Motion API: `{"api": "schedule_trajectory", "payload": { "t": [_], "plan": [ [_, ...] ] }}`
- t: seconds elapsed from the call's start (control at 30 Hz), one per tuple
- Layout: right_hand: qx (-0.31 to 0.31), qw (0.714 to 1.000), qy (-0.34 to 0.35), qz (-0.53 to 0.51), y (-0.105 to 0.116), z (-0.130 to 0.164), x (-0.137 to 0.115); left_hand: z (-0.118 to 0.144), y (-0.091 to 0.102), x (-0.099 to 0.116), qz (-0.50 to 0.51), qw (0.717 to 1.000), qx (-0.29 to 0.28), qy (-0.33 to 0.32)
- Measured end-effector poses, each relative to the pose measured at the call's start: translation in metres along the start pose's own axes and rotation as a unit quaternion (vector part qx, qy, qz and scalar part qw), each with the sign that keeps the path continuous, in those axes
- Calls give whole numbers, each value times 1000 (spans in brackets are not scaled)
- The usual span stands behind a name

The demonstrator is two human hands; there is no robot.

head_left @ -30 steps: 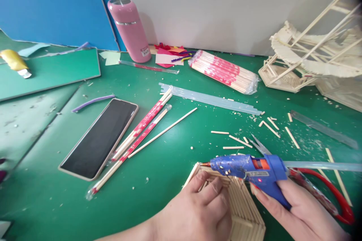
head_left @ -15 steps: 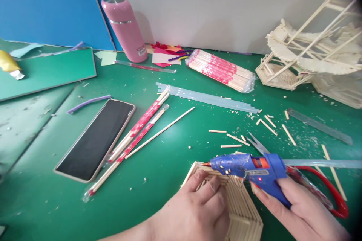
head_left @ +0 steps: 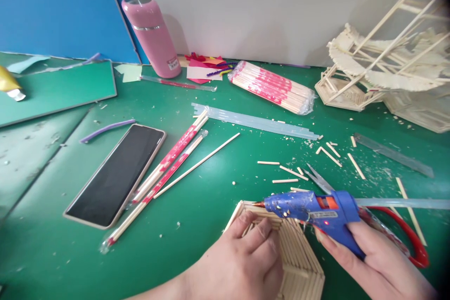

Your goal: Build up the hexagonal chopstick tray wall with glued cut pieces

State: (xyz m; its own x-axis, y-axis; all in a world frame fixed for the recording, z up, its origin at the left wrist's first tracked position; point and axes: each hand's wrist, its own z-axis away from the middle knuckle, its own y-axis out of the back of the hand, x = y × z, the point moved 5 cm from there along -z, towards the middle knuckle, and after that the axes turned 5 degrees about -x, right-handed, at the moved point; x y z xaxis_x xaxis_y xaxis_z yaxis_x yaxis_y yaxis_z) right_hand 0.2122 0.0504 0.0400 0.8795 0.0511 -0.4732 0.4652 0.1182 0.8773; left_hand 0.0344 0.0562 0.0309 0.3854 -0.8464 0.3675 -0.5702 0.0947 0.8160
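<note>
Little real change. The view has drifted right and a bit down, so the pink bottle (head_left: 152,35), phone (head_left: 116,174) and yellow tube (head_left: 10,85) all sit further left in frame, the tube now half cut off at the edge. The glue gun (head_left: 314,213) in the right hand (head_left: 372,262) has slid slightly right, nozzle at the same corner of the stick box (head_left: 298,258). Left hand (head_left: 242,262) fingers barely shifted.

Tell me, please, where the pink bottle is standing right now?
In the head view the pink bottle stands at the upper left, at the table's far edge against the white wall, just right of the blue board and left of the coloured paper scraps.
</note>
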Motion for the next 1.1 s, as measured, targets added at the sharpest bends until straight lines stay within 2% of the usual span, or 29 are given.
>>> {"api": "schedule_trajectory", "payload": {
  "t": [0.23, 0.43, 0.57, 0.8, 1.0, 1.1],
  "plan": [
    [12, 1000, -19, -7, 6, 2, 4, -4, 3, 0, -5, 1000, -17, 12],
    [-16, 999, -17, -25, 4, -1, 8, 1, -1, 2, 9, 1000, -5, 4],
    [-41, 999, -26, -5, -4, 5, 21, 5, -6, -1, 5, 1000, 26, -3],
    [-107, 993, -43, -9, -11, 18, 43, 9, -10, -1, 7, 1000, 28, 3],
    [-120, 990, -65, -44, -14, 18, 52, 10, -9, 0, -3, 999, 42, -6],
    [-124, 989, -68, -45, -11, 18, 48, 10, -10, 0, -9, 1000, 24, -13]
  ]
}}
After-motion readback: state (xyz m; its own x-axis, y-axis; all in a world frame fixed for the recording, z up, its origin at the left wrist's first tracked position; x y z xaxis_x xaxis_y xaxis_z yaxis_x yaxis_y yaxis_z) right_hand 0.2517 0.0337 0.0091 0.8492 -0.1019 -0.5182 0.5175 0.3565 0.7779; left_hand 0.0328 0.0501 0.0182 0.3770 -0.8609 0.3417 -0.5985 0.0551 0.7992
